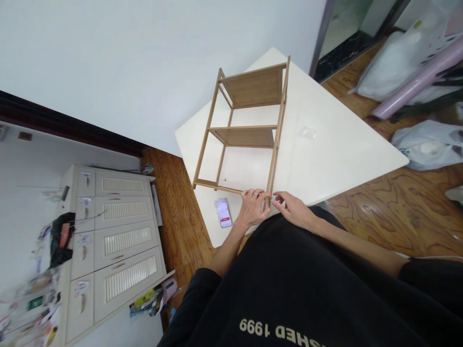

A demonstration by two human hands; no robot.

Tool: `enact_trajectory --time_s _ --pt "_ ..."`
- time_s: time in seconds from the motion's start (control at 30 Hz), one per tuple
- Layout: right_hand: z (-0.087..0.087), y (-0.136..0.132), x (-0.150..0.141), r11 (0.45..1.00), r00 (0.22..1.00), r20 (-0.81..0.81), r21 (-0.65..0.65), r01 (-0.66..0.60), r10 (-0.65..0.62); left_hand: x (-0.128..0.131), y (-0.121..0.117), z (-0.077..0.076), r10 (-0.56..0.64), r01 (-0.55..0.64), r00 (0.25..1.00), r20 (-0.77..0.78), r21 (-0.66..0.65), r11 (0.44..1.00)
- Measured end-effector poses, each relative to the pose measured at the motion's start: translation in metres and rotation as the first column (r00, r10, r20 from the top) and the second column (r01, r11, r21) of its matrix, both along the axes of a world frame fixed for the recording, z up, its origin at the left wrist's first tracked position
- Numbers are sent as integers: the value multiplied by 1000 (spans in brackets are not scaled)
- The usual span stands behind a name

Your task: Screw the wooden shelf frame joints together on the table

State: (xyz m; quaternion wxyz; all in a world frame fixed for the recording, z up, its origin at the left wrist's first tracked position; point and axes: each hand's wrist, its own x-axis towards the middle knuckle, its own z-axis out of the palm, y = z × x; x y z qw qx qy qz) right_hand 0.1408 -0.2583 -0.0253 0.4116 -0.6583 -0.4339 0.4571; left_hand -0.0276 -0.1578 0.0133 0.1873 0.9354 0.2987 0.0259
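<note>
A wooden two-tier shelf rack [241, 129] lies on a white table [336, 144], with its near corner close to my body. My left hand [251, 208] is closed around that corner, thumb and fingers on the end of the side post. Beside it, my right hand [293, 208] pinches a small, thin metal piece, which looks like a screw [271, 199], against the outer face of the post. How far it sits in the wood cannot be seen. A tiny metal part [224, 180] lies on the table inside the frame.
A lit phone [224, 216] lies at the table's left edge. Right of the rack is a small clear plastic bag [307, 132]. A white cabinet [119, 226] stands to the left, and plastic bags [430, 144] and a pink roll [415, 89] are on the floor at right.
</note>
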Motion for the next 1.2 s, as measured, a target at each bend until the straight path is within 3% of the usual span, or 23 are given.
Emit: enact_trajectory --time_s 0.1,0.2,0.3,0.37,0.47,0.53,0.6,0.63,0.7,0.77,0.8,0.87,1.0,1.07,1.1,1.13,1.2 --pt "-4 -2 5 982 965 244 134 -132 97 1 0 0 1 -1 1000 -17 -9 1000" --pt "-8 3 2 979 962 237 118 -164 133 1 0 0 7 -7 1000 -31 -16 1000" --pt "-5 5 -8 992 992 12 24 -125 125 2 1 0 5 -5 999 -34 -9 1000" --pt "1 5 -16 992 962 -270 -103 -79 48 1 1 1 0 0 1000 -29 -11 1000" --pt "12 8 -21 964 736 -668 -254 -82 -113 0 2 1 -13 13 1000 -22 -29 999" --pt "18 11 -21 951 600 -779 -295 -94 -182 -1 3 0 -20 20 1000 -20 -35 999" --pt "22 12 -21 937 575 -788 -336 -100 -221 -2 3 -1 -19 19 1000 -17 -28 999" --pt "24 10 -21 930 598 -768 -353 -96 -230 -2 3 -2 -17 16 1000 -15 -24 1000" --pt "26 3 -20 942 751 -643 -324 -88 -150 -1 3 -3 -10 10 1000 -11 -23 1000" --pt "27 -7 -18 975 937 -349 -202 -90 14 -1 3 -3 -9 9 1000 -4 -26 1000" --pt "27 -11 -16 986 984 -157 -130 -107 86 -1 3 -3 -10 10 1000 -3 -25 1000" --pt "26 -16 -11 986 963 210 -7 -168 166 0 3 -2 -12 11 1000 -7 -21 1000" --pt "20 -9 -1 931 733 654 118 -346 190 1 2 2 -13 13 999 -29 -19 1000" --pt "18 -3 3 891 642 744 148 -429 185 1 1 3 -17 16 999 -32 -14 1000" --pt "17 0 4 876 632 752 162 -454 188 1 1 3 -17 17 999 -34 -11 1000" --pt "16 3 5 873 654 732 178 -454 191 0 1 2 -16 15 999 -37 -9 1000" --pt "15 7 4 908 776 602 192 -372 190 0 1 0 -8 8 999 -43 -6 1000"
